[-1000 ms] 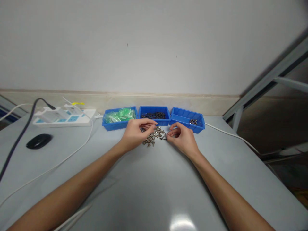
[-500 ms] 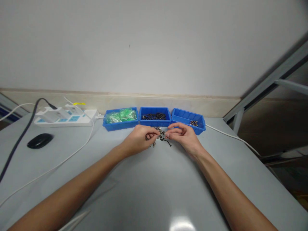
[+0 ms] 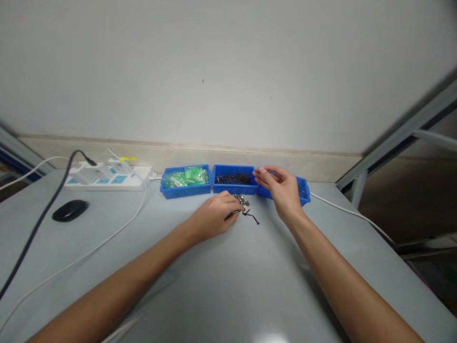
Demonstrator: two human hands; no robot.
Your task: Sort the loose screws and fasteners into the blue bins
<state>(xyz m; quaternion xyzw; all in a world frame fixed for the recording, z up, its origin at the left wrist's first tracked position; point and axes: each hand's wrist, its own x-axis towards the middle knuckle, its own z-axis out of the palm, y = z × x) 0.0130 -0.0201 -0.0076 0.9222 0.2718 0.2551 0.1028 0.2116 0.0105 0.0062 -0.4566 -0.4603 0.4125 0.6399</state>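
My left hand [image 3: 217, 213] rests low over a small pile of shiny metal hardware [image 3: 242, 199], its fingers curled down at the pile's left side. What those fingertips hold, if anything, is hidden. Some dark screws [image 3: 253, 217] lie on the table just right of that hand. Raised over the right blue bin [image 3: 303, 189], my right hand [image 3: 282, 188] has thumb and fingers pinched near the middle bin's right end; anything between them is too small to make out. The middle blue bin [image 3: 234, 189] holds many dark screws [image 3: 233, 179]. My right hand covers most of the right bin's inside.
A left blue bin [image 3: 186, 192] contains green and clear plastic packets [image 3: 189, 176]. Further left are a white power strip [image 3: 139, 183] with plugs, a black mouse [image 3: 70, 210] and trailing cables. Behind the bins runs the wall [image 3: 228, 95]; a metal frame [image 3: 392, 133] stands at right.
My right hand has moved from the pile up and right over the right bin. My left hand stays at the pile, now lower with fingers curled down. The view has shifted slightly.
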